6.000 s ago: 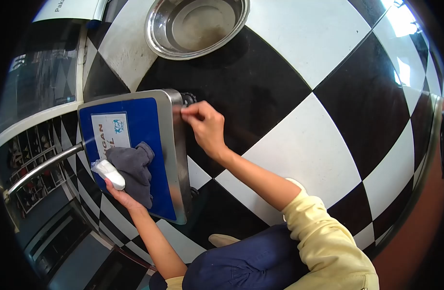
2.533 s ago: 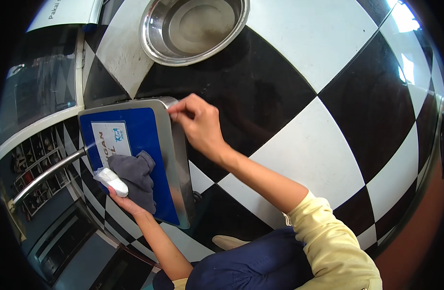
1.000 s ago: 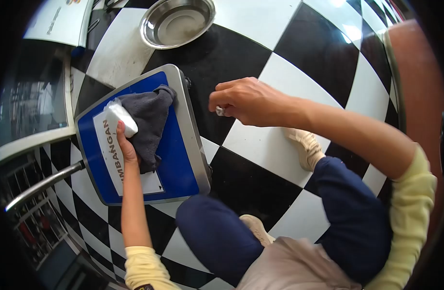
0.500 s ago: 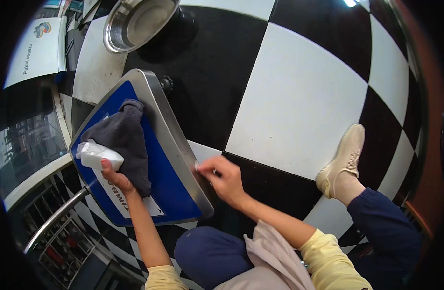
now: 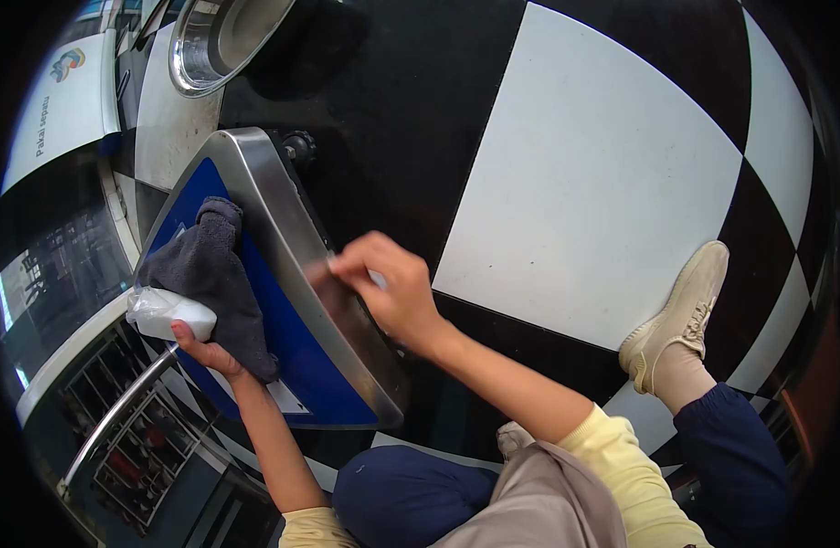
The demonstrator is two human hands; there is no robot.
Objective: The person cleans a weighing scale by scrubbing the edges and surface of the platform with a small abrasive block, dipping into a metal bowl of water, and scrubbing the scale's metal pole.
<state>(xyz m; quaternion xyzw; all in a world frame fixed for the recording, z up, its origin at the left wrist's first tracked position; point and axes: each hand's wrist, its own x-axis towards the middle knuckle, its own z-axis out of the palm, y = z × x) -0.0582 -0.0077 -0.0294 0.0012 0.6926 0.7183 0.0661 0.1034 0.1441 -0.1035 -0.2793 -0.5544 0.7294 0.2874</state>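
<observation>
My left hand point(image 5: 210, 352) is wrapped round a white block point(image 5: 184, 315) in clear plastic, above the blue top of a platform scale point(image 5: 296, 329). A dark grey cloth point(image 5: 214, 274) lies under and beside the block, draped over the blue surface. My right hand point(image 5: 388, 279) is at the scale's brushed metal side point(image 5: 287, 219), fingers pinched against it. Something small and pale shows between those fingers, too small to name. The scale looks tilted, with a black foot point(image 5: 299, 146) under its far corner.
A metal basin point(image 5: 196, 50) stands on the checkered floor beyond the scale. To the left are a white sign point(image 5: 63, 110), a glass panel point(image 5: 68, 265) and a curved metal tube point(image 5: 118, 416). My shoe point(image 5: 680, 315) rests at the right on the floor.
My right hand has moved from the scale's near side, up along the metal edge toward the far corner. The view has shifted, with the basin further to the upper left. My left hand still holds the block.
</observation>
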